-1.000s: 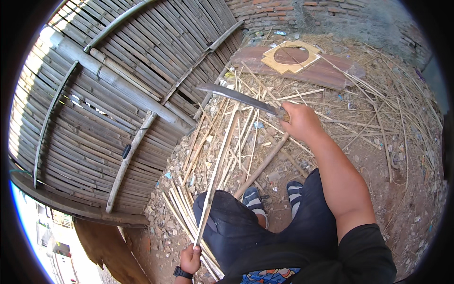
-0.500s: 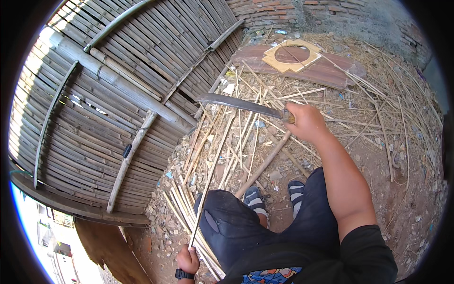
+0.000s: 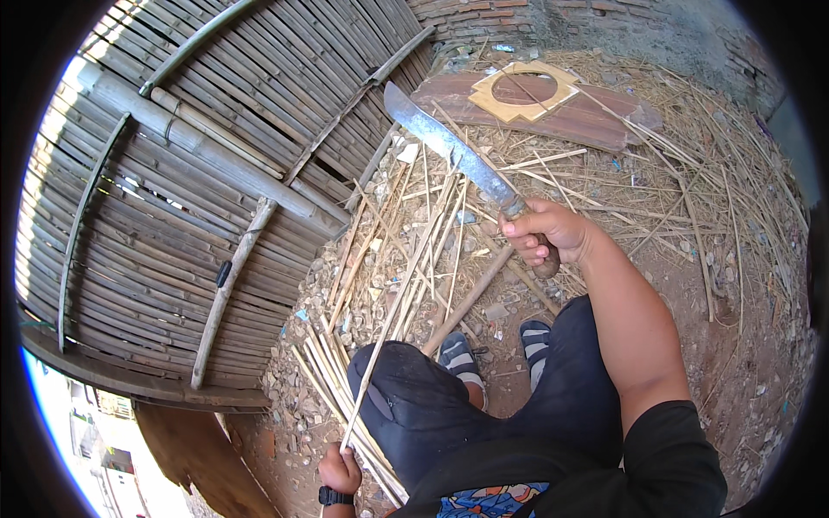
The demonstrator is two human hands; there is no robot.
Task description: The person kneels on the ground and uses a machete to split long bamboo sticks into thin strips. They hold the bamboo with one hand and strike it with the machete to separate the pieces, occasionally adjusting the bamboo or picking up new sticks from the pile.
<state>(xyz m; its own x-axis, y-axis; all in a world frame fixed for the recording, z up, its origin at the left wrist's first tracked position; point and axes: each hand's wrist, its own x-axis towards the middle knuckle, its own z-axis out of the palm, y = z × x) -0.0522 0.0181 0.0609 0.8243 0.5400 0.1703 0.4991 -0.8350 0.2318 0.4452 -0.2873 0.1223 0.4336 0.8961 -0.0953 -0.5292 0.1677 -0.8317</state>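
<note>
In my right hand (image 3: 548, 231) is a machete (image 3: 445, 142), its curved blade pointing up and to the left, broad face showing. The fingers wrap round its wooden handle. Down at the lower left, my left hand (image 3: 339, 469) is closed on the near end of a long thin bamboo strip (image 3: 380, 350). That strip slants up past my left knee toward the far middle, where its far end is hard to tell among other strips. A bundle of pale bamboo strips (image 3: 324, 367) lies beside my left leg, close to the left hand.
A bamboo slat wall (image 3: 164, 224) stands on the left. Ahead lies a brown board (image 3: 596, 121) with a wooden frame (image 3: 557, 99) on it, before a brick wall (image 3: 484, 19). A thicker stick (image 3: 471, 298) lies near my sandalled feet. Loose bamboo strips and stones litter the ground.
The machete has swung from nearly level to tilted up, its tip rising and its blade face turning into view. My right hand has rotated, showing its fingers. The left hand has barely moved.
</note>
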